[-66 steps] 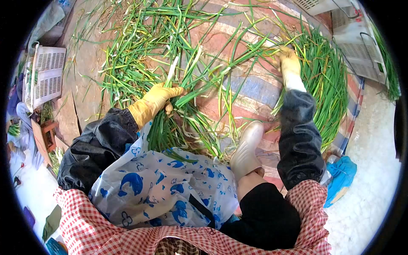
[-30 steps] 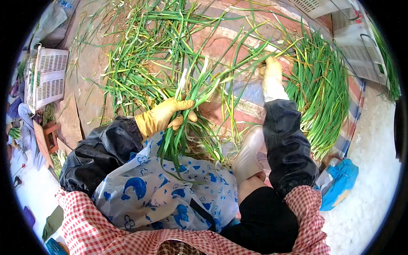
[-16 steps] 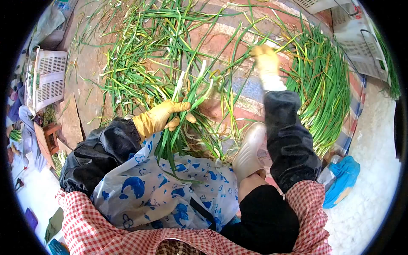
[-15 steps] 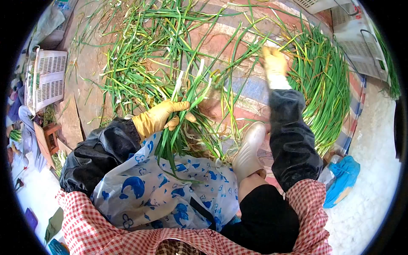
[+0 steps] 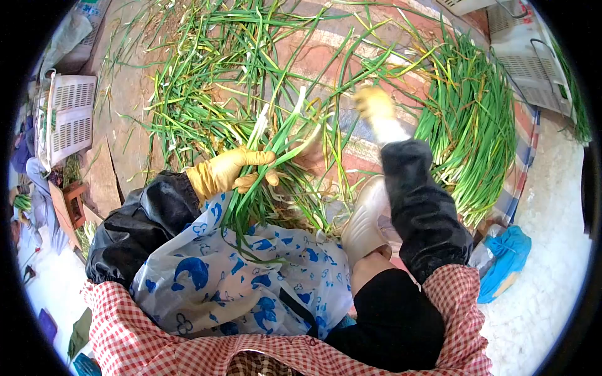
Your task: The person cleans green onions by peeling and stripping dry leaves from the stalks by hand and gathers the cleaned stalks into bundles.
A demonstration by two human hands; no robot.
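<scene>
Left hand: we see the yellow-gloved left hand (image 5: 229, 172) closed round a bunch of green stalks (image 5: 241, 210), thumb laid across them and fingers curled beneath.
Held bunch: we find its pale ends pointing away from the body, and its leaf ends hanging over the upper edge of the patterned apron (image 5: 232, 276).
Right hand: we see the gloved right hand (image 5: 375, 108) blurred, over the middle of the striped sheet (image 5: 370, 166), near a few strands; whether its fingers are spread or pressed together, and whether they grip anything, we cannot tell.
Right edge of the sheet: we see a thick heap of stalks (image 5: 473, 119) along it, leaves mostly aligned, pale ends toward the near right corner.
Left side: we see loose stalks (image 5: 207, 81) scattered crosswise, reaching over brown ground; the sheet's left edge beneath them we cannot make out.
Near edge: we see a pale boot (image 5: 367, 222) on the sheet, just beside the apron.
Near right corner: we see a blue bag (image 5: 505, 257) close by.
Crates: we see a white crate (image 5: 74, 113) far left and another crate (image 5: 523, 62) beyond the right heap.
</scene>
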